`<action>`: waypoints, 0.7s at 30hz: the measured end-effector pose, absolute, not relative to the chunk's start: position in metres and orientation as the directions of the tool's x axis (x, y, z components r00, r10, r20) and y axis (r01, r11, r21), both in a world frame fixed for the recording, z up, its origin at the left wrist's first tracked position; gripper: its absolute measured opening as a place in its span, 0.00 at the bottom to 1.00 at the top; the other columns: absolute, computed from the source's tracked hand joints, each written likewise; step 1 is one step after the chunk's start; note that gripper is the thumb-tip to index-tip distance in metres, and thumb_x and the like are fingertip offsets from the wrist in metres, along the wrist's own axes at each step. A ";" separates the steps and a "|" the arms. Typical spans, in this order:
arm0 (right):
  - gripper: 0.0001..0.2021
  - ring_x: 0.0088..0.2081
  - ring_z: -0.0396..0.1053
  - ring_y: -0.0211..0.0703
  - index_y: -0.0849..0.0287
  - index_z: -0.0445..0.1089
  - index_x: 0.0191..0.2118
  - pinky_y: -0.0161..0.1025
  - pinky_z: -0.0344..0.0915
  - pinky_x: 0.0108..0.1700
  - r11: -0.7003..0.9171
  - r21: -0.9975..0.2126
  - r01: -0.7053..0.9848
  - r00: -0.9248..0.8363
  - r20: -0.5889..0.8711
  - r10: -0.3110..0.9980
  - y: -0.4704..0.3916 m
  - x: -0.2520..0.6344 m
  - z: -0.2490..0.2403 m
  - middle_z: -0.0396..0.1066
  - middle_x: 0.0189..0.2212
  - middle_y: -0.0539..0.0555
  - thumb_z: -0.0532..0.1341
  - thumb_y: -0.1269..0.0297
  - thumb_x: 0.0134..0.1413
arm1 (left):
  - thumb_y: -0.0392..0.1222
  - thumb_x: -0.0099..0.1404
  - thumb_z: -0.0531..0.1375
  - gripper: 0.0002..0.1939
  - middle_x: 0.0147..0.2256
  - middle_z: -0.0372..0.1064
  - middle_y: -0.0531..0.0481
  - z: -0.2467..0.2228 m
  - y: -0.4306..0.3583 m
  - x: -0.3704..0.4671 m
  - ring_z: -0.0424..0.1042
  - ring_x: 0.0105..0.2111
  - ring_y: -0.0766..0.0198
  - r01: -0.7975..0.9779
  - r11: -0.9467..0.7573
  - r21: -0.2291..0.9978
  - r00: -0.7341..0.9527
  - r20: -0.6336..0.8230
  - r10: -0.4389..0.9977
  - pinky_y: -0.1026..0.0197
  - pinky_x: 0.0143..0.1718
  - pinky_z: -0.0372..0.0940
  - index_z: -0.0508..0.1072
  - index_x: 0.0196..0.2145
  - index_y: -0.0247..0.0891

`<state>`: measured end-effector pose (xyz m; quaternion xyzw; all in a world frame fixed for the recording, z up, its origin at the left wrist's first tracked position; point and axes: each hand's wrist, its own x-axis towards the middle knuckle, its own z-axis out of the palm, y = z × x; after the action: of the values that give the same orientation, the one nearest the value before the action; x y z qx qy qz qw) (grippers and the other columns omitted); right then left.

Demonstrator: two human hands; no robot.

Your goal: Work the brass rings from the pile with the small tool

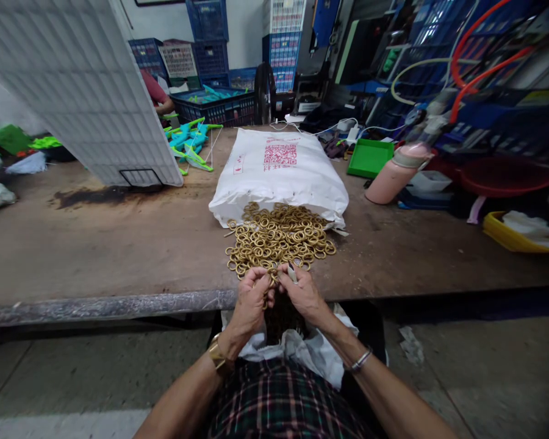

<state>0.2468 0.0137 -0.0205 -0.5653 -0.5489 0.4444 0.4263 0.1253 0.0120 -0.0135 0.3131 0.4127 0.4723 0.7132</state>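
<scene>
My left hand (252,297) is closed, its thumb and fingers pinching a brass-coloured ring (272,274) at the table's front edge. Close beside it, my right hand (305,295) is also closed, its fingertips at the same ring. A small pale piece with a dark tip (292,273) sticks up from the right hand's grip; its kind is unclear. Just beyond both hands lies a heap of similar rings (279,238), spilling from the mouth of a white woven sack (251,161) with red print. Under my hands, an open white bag (297,347) rests at my lap, its inside dark.
A pink bottle (393,177), a green tray (370,157) and a yellow tray (507,235) stand to the right. Blue and green plastic toy bows (192,143) lie behind a pale upright panel (96,91) on the left. A person's arm (165,107) shows behind the panel.
</scene>
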 end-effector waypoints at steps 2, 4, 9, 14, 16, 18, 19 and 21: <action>0.10 0.22 0.56 0.34 0.58 0.61 0.28 0.32 0.54 0.27 0.044 -0.942 0.331 -0.022 0.038 0.999 0.014 0.249 -0.017 0.58 0.18 0.45 0.50 0.59 0.53 | 0.48 0.51 0.63 0.17 0.20 0.61 0.59 -0.013 0.012 0.123 0.58 0.16 0.75 -0.421 0.379 0.824 0.239 -0.302 0.923 0.73 0.15 0.52 0.61 0.33 0.38; 0.09 0.23 0.57 0.35 0.58 0.61 0.27 0.32 0.54 0.28 0.126 -0.885 0.448 -0.060 0.111 0.992 0.015 0.252 -0.015 0.59 0.19 0.46 0.49 0.61 0.54 | 0.47 0.53 0.63 0.16 0.22 0.61 0.59 -0.012 0.012 0.120 0.58 0.16 0.76 -0.430 0.402 0.808 0.279 -0.304 0.911 0.74 0.15 0.52 0.61 0.33 0.38; 0.07 0.26 0.59 0.36 0.57 0.62 0.30 0.33 0.54 0.30 0.227 -0.767 0.599 -0.136 0.182 0.974 0.015 0.256 -0.015 0.62 0.23 0.49 0.50 0.63 0.53 | 0.47 0.55 0.61 0.14 0.23 0.60 0.58 -0.009 0.013 0.114 0.58 0.16 0.77 -0.414 0.488 0.768 0.407 -0.323 0.854 0.75 0.14 0.50 0.62 0.33 0.37; 0.12 0.24 0.56 0.34 0.57 0.59 0.25 0.32 0.54 0.28 0.125 -0.887 0.443 -0.091 0.095 0.991 0.013 0.251 -0.008 0.57 0.20 0.46 0.49 0.58 0.55 | 0.49 0.55 0.61 0.15 0.22 0.60 0.58 -0.009 0.013 0.113 0.57 0.15 0.77 -0.349 0.427 0.834 0.350 -0.307 0.885 0.75 0.13 0.50 0.62 0.32 0.37; 0.14 0.22 0.54 0.33 0.57 0.56 0.22 0.32 0.53 0.26 0.067 -0.926 0.371 -0.068 0.044 0.997 0.013 0.249 -0.005 0.55 0.18 0.45 0.49 0.55 0.54 | 0.50 0.55 0.60 0.15 0.22 0.61 0.57 -0.009 0.011 0.114 0.56 0.15 0.77 -0.290 0.372 0.882 0.314 -0.280 0.907 0.74 0.14 0.51 0.63 0.32 0.37; 0.15 0.21 0.52 0.33 0.57 0.55 0.21 0.32 0.51 0.25 0.025 -0.943 0.332 -0.050 0.009 0.999 0.014 0.249 -0.005 0.53 0.17 0.44 0.50 0.54 0.53 | 0.50 0.56 0.59 0.15 0.23 0.61 0.56 -0.010 0.010 0.115 0.56 0.15 0.77 -0.251 0.346 0.904 0.308 -0.264 0.914 0.74 0.14 0.52 0.64 0.32 0.36; 0.15 0.21 0.51 0.33 0.57 0.54 0.21 0.32 0.51 0.24 0.010 -0.948 0.318 -0.044 -0.005 0.999 0.015 0.249 -0.005 0.53 0.17 0.44 0.50 0.53 0.52 | 0.51 0.56 0.59 0.15 0.23 0.62 0.56 -0.010 0.009 0.115 0.56 0.16 0.77 -0.249 0.349 0.903 0.317 -0.265 0.911 0.74 0.14 0.52 0.64 0.32 0.36; 0.15 0.21 0.50 0.32 0.57 0.55 0.21 0.32 0.50 0.23 -0.012 -0.955 0.298 -0.035 -0.023 0.999 0.016 0.249 -0.007 0.53 0.17 0.44 0.51 0.53 0.51 | 0.51 0.55 0.60 0.15 0.23 0.62 0.56 -0.009 0.009 0.115 0.57 0.16 0.77 -0.268 0.386 0.882 0.344 -0.287 0.894 0.74 0.14 0.51 0.64 0.32 0.37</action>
<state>0.2488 0.0164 -0.0068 -0.5642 -0.5745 0.4331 0.4050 0.1147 0.0086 -0.0093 0.3824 0.4090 0.4008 0.7252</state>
